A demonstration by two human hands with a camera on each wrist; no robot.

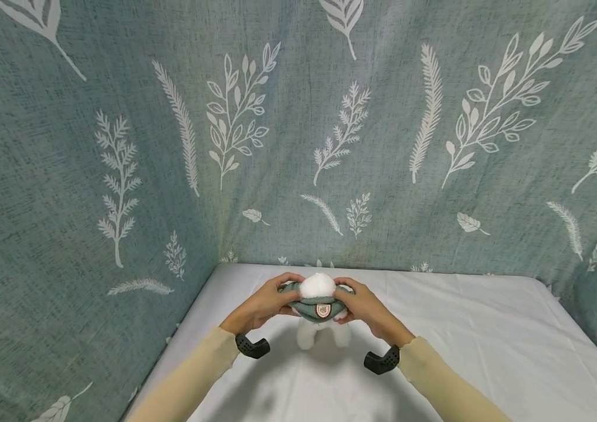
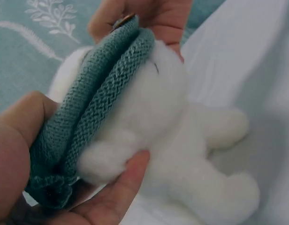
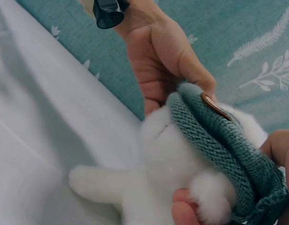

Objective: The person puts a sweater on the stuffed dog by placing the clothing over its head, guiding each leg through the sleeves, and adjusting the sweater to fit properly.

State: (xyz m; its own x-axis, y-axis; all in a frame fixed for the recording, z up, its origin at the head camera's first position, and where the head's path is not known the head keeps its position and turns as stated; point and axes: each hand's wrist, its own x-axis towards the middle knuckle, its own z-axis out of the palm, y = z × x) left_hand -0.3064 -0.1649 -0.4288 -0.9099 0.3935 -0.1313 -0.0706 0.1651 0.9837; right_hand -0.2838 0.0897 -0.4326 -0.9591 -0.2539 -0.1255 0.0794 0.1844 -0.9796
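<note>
A white plush toy stands on the white sheet, near the back wall. On its head sits a green knitted hat with a white pompom and a small round badge at the front. My left hand grips the hat's left side and my right hand grips its right side. In the left wrist view the thumb and a finger pinch the folded hat brim beside the toy's ear. The right wrist view shows the hat pulled low over the toy's face.
Teal cloth with white leaf prints hangs as walls at the back and both sides, close behind the toy. The white sheet stretches toward me and to the right. A black wrist mount sits on each sleeve.
</note>
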